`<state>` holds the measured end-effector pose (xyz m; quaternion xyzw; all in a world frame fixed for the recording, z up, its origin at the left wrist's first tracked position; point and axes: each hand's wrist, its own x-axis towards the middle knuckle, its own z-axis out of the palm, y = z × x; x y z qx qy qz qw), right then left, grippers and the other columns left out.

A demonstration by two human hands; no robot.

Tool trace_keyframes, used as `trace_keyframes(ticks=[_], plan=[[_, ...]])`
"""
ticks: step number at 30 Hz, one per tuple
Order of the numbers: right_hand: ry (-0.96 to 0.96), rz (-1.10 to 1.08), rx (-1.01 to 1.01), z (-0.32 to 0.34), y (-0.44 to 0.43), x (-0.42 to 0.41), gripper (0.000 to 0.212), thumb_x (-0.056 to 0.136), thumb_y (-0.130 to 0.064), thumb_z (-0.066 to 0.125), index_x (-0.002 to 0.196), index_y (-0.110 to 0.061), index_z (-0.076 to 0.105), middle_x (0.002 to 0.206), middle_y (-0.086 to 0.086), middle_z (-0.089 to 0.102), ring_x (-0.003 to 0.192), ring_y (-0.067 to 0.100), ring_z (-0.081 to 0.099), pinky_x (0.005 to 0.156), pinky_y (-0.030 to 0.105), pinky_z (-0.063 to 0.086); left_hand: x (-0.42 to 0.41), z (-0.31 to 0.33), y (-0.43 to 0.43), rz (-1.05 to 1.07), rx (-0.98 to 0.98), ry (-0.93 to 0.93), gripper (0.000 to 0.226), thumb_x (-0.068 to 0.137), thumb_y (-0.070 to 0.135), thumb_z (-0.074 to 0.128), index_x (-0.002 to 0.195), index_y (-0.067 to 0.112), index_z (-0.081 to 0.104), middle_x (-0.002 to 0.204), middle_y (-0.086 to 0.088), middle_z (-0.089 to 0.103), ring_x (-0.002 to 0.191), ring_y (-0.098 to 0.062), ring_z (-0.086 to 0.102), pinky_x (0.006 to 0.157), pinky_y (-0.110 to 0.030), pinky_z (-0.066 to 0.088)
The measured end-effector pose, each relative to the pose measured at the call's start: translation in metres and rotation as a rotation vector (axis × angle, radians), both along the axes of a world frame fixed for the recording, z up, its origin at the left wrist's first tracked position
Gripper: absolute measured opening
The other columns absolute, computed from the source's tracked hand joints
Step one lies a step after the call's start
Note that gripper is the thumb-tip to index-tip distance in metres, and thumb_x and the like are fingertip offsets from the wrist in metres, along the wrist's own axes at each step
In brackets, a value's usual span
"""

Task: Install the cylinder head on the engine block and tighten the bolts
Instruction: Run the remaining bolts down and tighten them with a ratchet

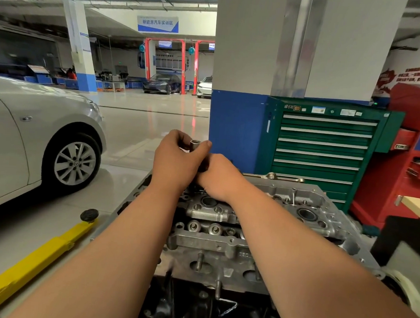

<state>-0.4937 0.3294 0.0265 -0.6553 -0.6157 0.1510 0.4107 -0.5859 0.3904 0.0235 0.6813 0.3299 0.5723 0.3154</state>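
- The grey cast-aluminium cylinder head (211, 247) already sits on the dark engine block (194, 310), its top open to reach the bolts.
- The left grip (176, 161) pinches a silver cylindrical socket (194, 144) upright over the head's far edge, likely to steady it.
- The right grip (220, 176) curls round a dark shaft (203, 167) just beneath, probably guiding it onto a bolt.

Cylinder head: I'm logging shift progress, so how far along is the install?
Done: the cylinder head sits on the engine block. In hand: the left hand grips an upright socket tool at the head's far side, right hand just below it. Left: bolt tightening; how many are tight cannot be seen.
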Motion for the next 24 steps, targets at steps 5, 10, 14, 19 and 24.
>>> trace_keyframes(ticks=[5, 10, 14, 19, 24], plan=[[-0.033, -0.017, -0.034, 0.0009, 0.0029, -0.0041, 0.023, 0.082, -0.005, 0.053, 0.065, -0.020, 0.054, 0.051, -0.005, 0.050, 0.044, 0.008, 0.040, 0.045, 0.023, 0.033, -0.0018, 0.0011, -0.0004, 0.042, 0.022, 0.019, 0.024, 0.080, 0.040, 0.070, 0.078, 0.021, 0.055, 0.069, 0.010, 0.056, 0.060, -0.001, 0.053, 0.055, -0.017, 0.038], [-0.022, 0.005, -0.081, 0.0020, -0.0003, -0.0030, 0.014, 0.085, -0.012, 0.054, 0.083, -0.008, 0.066, 0.064, 0.006, 0.060, 0.050, 0.011, 0.043, 0.046, 0.022, 0.035, -0.0052, 0.0043, -0.0029, 0.088, 0.022, -0.031, 0.023, 0.078, 0.040, 0.072, 0.082, 0.032, 0.051, 0.068, 0.010, 0.054, 0.059, 0.006, 0.054, 0.050, -0.009, 0.036], [-0.043, -0.054, -0.046, 0.0010, 0.0012, -0.0019, 0.013, 0.084, -0.014, 0.059, 0.072, -0.013, 0.064, 0.056, -0.001, 0.056, 0.047, 0.011, 0.041, 0.044, 0.022, 0.034, -0.0032, 0.0035, -0.0033, 0.061, 0.005, -0.014, 0.020, 0.080, 0.040, 0.071, 0.079, 0.032, 0.052, 0.073, 0.011, 0.060, 0.068, -0.003, 0.059, 0.059, -0.020, 0.041], [-0.072, -0.126, -0.046, -0.0012, 0.0075, -0.0026, 0.019, 0.081, -0.013, 0.056, 0.062, -0.016, 0.052, 0.052, -0.002, 0.049, 0.048, 0.014, 0.040, 0.047, 0.026, 0.032, -0.0022, 0.0016, -0.0019, 0.025, -0.032, -0.010, 0.030, 0.074, 0.042, 0.076, 0.077, 0.021, 0.054, 0.074, 0.008, 0.061, 0.069, -0.011, 0.061, 0.060, -0.025, 0.045], [-0.022, -0.032, -0.061, 0.0011, 0.0028, -0.0027, 0.014, 0.084, -0.011, 0.051, 0.078, -0.017, 0.062, 0.061, -0.001, 0.058, 0.048, 0.010, 0.044, 0.045, 0.023, 0.036, -0.0031, 0.0013, -0.0015, 0.009, -0.011, 0.010, 0.019, 0.085, 0.042, 0.066, 0.085, 0.026, 0.055, 0.076, 0.009, 0.061, 0.071, -0.002, 0.059, 0.060, -0.020, 0.039]])
